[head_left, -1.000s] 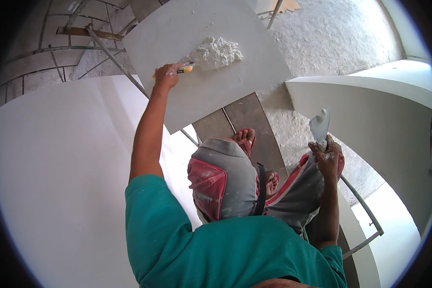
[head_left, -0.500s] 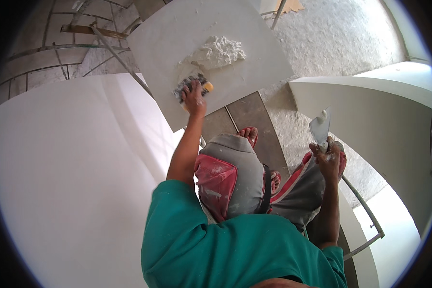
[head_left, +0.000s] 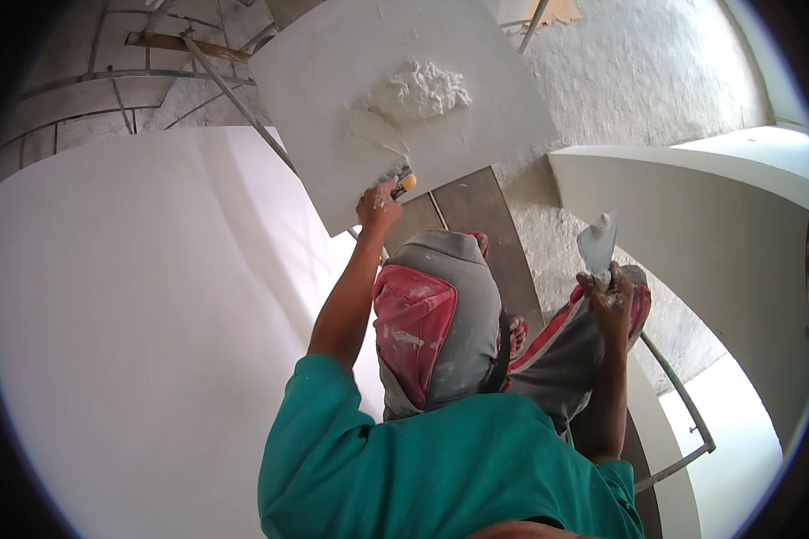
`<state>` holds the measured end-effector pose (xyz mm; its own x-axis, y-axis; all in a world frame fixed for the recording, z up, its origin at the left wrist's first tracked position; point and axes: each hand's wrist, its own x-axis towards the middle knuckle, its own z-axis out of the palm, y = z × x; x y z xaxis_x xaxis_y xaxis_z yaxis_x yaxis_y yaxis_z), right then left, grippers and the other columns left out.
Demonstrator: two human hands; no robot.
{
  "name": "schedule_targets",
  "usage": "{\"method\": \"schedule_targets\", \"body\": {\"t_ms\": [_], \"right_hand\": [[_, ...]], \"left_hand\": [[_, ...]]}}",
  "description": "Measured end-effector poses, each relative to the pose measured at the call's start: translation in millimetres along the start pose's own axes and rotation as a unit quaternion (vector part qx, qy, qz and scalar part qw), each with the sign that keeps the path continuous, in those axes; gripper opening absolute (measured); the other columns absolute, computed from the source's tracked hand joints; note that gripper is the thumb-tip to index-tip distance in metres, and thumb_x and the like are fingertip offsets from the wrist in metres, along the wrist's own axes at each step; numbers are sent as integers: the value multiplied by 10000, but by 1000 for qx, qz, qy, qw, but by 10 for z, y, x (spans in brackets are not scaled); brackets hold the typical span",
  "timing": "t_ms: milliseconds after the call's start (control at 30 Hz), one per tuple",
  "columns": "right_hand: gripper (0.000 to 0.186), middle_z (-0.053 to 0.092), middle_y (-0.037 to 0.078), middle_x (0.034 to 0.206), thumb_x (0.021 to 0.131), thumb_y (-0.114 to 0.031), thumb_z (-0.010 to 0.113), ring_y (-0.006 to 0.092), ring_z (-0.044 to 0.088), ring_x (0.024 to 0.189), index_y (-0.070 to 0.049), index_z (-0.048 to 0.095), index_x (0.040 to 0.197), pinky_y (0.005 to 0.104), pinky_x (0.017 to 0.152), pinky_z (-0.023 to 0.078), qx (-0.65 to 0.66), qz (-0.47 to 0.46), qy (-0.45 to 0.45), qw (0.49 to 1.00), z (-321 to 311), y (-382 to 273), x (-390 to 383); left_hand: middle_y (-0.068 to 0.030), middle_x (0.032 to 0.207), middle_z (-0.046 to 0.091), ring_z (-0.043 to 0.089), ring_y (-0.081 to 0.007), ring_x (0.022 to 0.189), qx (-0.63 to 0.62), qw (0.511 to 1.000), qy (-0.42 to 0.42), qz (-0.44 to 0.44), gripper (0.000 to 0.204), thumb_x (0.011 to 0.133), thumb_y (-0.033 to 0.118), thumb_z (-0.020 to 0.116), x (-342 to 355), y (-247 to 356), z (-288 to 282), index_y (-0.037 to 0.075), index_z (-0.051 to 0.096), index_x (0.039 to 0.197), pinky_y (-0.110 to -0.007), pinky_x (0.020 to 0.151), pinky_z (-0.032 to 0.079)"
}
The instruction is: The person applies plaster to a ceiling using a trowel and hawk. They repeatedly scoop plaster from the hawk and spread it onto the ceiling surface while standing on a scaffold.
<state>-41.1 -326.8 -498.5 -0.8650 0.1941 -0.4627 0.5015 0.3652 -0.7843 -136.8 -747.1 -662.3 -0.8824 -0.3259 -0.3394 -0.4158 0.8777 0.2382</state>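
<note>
Fingers (head_left: 388, 189) of the left hand (head_left: 379, 210) are closed round the handle of a dark, yellow-ended tool (head_left: 406, 186), no gap showing between grip and handle. Tool location: just left of 12 o'clock from the centre of view, over the near side of a pale board (head_left: 310, 99); whether its working edge touches the surface cannot be determined. A thin smear (head_left: 377, 135) of white paste extends from the tool toward 11 o'clock, adjoining a ragged paste mound (head_left: 427, 92) at 12 o'clock on the board. The right hand (head_left: 609, 303), at 3 o'clock, is closed on a putty knife (head_left: 594, 251) — blade pointing to 12 o'clock, a dab of paste (head_left: 602, 220) near its tip. This hand is positioned at the right knee; contact with the knee cannot be confirmed. Between the hands are grey trousers (head_left: 476, 314) with red panels, a foot (head_left: 519, 332) with a red strap and a brown walkway (head_left: 490, 225). A green shirt (head_left: 440, 467) occupies 6 o'clock. Peripheral items: smooth white surface (head_left: 135, 314) at 9 o'clock, metal tubes (head_left: 235, 97) at 10 to 11 o'clock, rough pale surface (head_left: 643, 67) between 1 and 2 o'clock, curved wall (head_left: 701, 225) past 2 o'clock — and a bent metal bar (head_left: 674, 366) at 4 o'clock.
</note>
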Motion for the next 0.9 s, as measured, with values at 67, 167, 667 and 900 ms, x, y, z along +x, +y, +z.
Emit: {"method": "schedule_targets", "body": {"t_ms": [67,167,667,900], "right_hand": [[168,551,-18,680,785,-91,716,47,457,569,-34,565,830,224,505,358,1,13,-7,1000,-3,-63,-20],[154,570,-23,703,800,-82,699,44,471,589,-28,571,868,215,522,367,4,43,-19,999,-33,-113,-82],[147,585,3,703,795,-55,683,66,525,632,-11,573,882,234,549,405,-8,29,-20,999,-93,-120,-121],[199,639,83,816,802,-44,658,129,622,728,56,540,928,238,628,491,99,2,-8,995,-73,249,-62]], "left_hand": [[-151,1026,655,595,-372,998,36,999,-18,-33,317,799,164,488,230,-127,-181,198,656,1065,-469,868,471],[-160,1034,649,597,-385,995,3,999,30,-23,308,815,175,474,975,-340,-698,217,654,1062,-465,846,487],[-93,1195,602,553,-350,1090,-30,991,124,46,357,780,104,510,1021,-225,-323,155,632,1112,-483,925,423],[-95,1303,532,491,-388,1161,-30,986,-41,157,485,760,88,520,172,42,398,121,548,1243,-466,1008,354]]}}
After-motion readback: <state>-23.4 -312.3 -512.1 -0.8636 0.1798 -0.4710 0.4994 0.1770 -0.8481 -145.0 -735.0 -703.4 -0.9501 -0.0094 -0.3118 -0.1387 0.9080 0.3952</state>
